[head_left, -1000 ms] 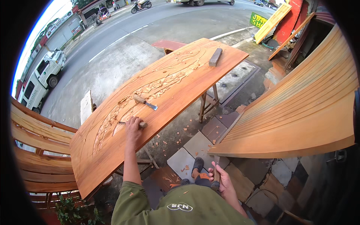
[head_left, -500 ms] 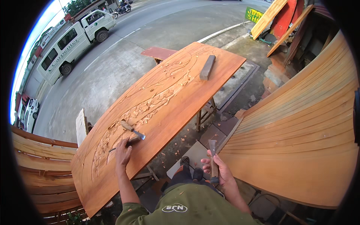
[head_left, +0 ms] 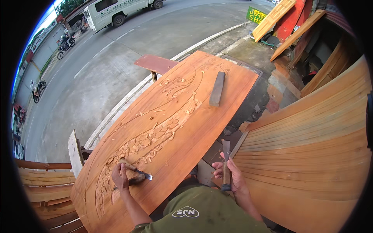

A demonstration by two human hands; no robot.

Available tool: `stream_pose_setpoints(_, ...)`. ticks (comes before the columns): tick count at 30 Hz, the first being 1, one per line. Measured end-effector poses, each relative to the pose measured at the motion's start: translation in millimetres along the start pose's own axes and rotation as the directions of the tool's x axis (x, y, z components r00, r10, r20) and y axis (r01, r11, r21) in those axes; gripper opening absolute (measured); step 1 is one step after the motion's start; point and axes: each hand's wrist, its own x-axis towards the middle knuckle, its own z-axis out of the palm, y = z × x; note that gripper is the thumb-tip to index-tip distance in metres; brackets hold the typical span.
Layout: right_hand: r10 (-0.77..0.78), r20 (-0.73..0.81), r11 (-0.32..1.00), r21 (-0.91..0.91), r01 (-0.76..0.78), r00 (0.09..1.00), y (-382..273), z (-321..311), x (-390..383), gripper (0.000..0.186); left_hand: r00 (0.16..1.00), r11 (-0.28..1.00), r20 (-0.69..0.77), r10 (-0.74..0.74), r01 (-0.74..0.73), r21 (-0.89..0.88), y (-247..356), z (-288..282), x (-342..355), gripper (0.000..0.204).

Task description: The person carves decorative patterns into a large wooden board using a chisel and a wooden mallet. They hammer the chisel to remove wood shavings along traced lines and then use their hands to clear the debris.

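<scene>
A large reddish-brown wooden panel [head_left: 182, 155] lies before me, carved with scrolls and leaves and strewn with shavings. Near its left end, my left hand [head_left: 121, 178] has its fingers curled at the wooden handle of a chisel [head_left: 146, 175], whose metal blade points right. Just below lies a second tool with a dark wooden handle [head_left: 136, 179], partly covered by that hand. Off the panel's near edge, my right hand [head_left: 235, 176] grips a wide-bladed chisel [head_left: 226, 171] by its wooden handle, blade upward. A dark grey rectangular block [head_left: 217, 89] rests toward the panel's far end.
A broad grooved wooden panel [head_left: 307, 155] rises close at my right. Slatted wood [head_left: 48, 190] stands at the left, and a reddish board [head_left: 155, 63] juts beyond the carved panel. Past a kerb runs a road with a white van [head_left: 112, 15] and motorcycles [head_left: 66, 46].
My left hand has shifted from the dark-handled tool to the chisel's handle beside it. My right hand still holds its chisel upright. The view has turned; the van has moved right along the road.
</scene>
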Motion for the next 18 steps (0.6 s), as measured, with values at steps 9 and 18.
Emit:
stream_pose_setpoints(9, 0.181, 0.046, 0.983, -0.007, -0.181, 0.982, -18.3, 71.2, 100.8, 0.067, 0.982, 0.994, -0.174, 0.069, -0.052, 0.096, 12.4, 22.9, 62.8, 0.035)
stream_pose_setpoints(18, 0.369, 0.065, 0.926, 0.06, -0.373, 0.927, -17.9, 97.5, 182.0, 0.063, 0.508, 0.626, 0.416, 0.754, -0.748, -0.221, 226.4, 141.6, 47.8, 0.063)
